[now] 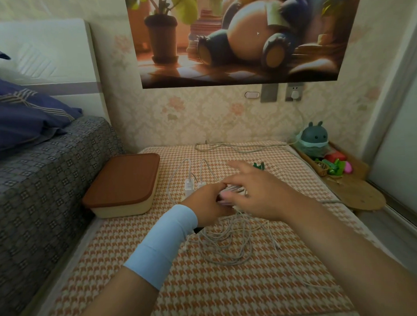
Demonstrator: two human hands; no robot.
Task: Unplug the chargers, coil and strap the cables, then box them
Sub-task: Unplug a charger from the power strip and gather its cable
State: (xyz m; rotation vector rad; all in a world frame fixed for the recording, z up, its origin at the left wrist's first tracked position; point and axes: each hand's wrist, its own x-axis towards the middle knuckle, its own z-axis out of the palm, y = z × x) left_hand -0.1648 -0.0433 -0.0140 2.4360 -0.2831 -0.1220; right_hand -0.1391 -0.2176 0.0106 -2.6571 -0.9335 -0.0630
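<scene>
While both hands hover over the desk [207, 288], which is covered in orange-and-cream houndstooth cloth, the left hand [208, 202], its wrist in a light blue sleeve, has its fingers curled round a pale object [227, 197] too blurred to identify. The right hand [256, 191] lies just beside it, fingers straight and spread above the same object. Whether they touch it cannot be told through the blur.

Two small white plug-in chargers [189, 185] stand upright side by side just beyond the left hand's knuckles, each with a thin white lead looping away from its top. A loose tangle of white cables [229, 242] sprawls on the cloth beneath and nearer than both hands, uncoiled. The cream rectangular box with a brown lid [123, 184] sits closed, well to the left of the left hand, against the bed's edge. A small dark green strap-like piece [259, 166] lies just past the right hand's fingertips.
</scene>
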